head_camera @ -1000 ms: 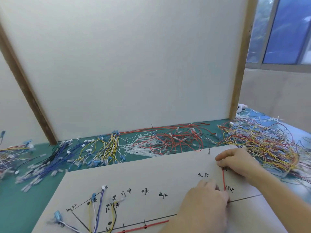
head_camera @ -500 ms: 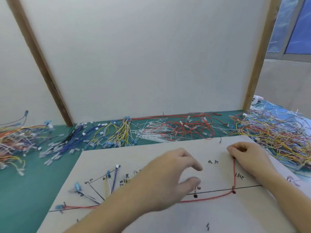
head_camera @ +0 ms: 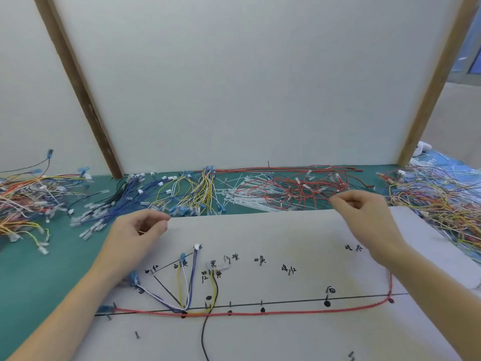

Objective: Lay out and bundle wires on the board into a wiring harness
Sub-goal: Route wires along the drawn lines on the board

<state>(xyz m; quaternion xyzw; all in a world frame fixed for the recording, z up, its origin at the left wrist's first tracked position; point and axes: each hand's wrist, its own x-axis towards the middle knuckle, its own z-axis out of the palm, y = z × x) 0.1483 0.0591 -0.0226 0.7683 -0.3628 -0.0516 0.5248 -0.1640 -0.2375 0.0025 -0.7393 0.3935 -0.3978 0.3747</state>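
Both hands raised above the white board (head_camera: 286, 238), lower half of the frame. Left hand (head_camera: 135, 235) at centre left, fingers loosely curled, thumb and forefinger near each other; anything pinched between them too blurred to tell. Right hand (head_camera: 364, 214) at centre right, fingers curled, fingertips drawn together over the red wire pile (head_camera: 299, 188); hold unclear. Long red wire (head_camera: 260, 312) laid along the black line near the bottom, turning up at right. Yellow, white and purple wires (head_camera: 187, 280) fanned at lower left. Loose wire heaps across the green worktop (head_camera: 39, 277) behind.

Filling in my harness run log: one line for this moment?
left hand: empty | right hand: empty | red wire: routed on board
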